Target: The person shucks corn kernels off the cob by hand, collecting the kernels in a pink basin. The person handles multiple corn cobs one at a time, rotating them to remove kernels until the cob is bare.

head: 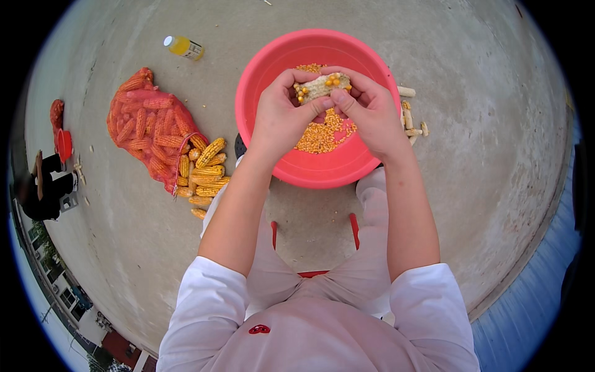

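A mostly bare corn cob with a few yellow kernels at its ends lies between my two hands, above a red plastic basin. My left hand grips its left end, thumb along the near side. My right hand holds the right end, its thumb pressed on the cob close to my left thumb. Loose corn kernels lie on the basin's bottom, partly hidden by my hands.
Left of the basin lies a red mesh sack of corn cobs, with unshelled cobs spilling from its mouth. A yellow drink bottle lies beyond. Stripped cobs are at the right. A seated person is far left, near another red basin.
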### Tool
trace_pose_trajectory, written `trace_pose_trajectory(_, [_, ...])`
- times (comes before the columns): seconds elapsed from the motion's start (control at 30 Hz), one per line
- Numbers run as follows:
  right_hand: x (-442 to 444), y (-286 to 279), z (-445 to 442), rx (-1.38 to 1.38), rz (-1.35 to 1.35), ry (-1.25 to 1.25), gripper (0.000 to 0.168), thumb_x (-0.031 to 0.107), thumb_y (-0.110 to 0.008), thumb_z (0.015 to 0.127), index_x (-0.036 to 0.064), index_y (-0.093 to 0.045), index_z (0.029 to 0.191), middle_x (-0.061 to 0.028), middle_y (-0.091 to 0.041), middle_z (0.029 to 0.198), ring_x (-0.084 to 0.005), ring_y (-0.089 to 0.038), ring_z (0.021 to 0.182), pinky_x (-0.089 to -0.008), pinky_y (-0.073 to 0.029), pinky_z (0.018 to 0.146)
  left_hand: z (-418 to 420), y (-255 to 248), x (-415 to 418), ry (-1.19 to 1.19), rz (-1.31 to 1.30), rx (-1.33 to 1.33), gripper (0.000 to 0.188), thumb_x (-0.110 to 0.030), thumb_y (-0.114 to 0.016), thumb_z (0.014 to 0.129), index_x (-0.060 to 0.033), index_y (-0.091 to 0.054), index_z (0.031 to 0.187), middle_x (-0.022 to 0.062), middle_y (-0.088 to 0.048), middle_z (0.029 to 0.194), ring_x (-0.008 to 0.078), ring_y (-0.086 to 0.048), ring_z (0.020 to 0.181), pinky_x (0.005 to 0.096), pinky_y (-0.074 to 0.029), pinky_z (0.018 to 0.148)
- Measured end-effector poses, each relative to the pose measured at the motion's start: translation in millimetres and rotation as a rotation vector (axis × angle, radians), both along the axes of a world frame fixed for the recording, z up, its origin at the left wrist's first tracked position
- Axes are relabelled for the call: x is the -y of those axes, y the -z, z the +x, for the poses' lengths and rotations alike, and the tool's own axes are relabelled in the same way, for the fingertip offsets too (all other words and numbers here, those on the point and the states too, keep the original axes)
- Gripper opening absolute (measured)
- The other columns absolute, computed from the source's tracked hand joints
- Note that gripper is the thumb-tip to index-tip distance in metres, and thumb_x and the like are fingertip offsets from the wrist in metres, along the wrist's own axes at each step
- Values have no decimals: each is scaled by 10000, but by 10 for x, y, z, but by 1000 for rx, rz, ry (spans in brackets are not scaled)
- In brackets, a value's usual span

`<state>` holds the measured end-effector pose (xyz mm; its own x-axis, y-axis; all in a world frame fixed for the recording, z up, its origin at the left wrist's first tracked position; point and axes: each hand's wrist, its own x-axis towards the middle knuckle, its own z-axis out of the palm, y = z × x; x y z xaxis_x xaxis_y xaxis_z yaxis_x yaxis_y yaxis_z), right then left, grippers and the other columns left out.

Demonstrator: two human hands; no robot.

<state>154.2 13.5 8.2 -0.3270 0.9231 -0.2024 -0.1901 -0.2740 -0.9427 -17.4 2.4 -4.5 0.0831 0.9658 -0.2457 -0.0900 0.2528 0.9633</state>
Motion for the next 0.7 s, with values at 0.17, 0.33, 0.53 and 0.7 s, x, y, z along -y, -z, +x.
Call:
trace_pose_trajectory(0.17, [-14,-18,39,-99,-87,-19,332,161,-596,1015,23,-620,1315,-14,-664,993,-82,-586,888,-257,-503,798,2,-33,-5,-71,-67,148,310,-44,-743,894,18,-582,1151,93,-681,970,122,-679,787,255,-604,687])
trace_pose_trajectory(0.33, [-52,18,48,-37,-97,-6,317,169,-590,1018,20,-629,1296,5,-656,893,-79,-592,838,-250,-499,789,-12,-43,8,-28,-102,191,311,-103,-733,919,9,-565,1155,85,-683,956,125,-673,760,261,-597,674])
trace_pose_trajectory(0.53, [23,5,-52,112,57,66,304,89,-601,1001,-9,-621,1288,2,-651,877,-72,-606,835,-248,-503,782,2,-23,22,17,-144,194,308,-178,-713,948,-12,-549,1150,69,-676,914,125,-661,734,258,-581,657])
trace_pose_trajectory(0.7, [8,-23,3,2,12,31,329,75,-589,1003,-6,-600,1322,-10,-666,917,-75,-612,849,-251,-509,790,-4,5,22,-12,-166,302,318,-175,-710,951,-7,-551,1168,80,-676,927,123,-669,742,255,-583,642])
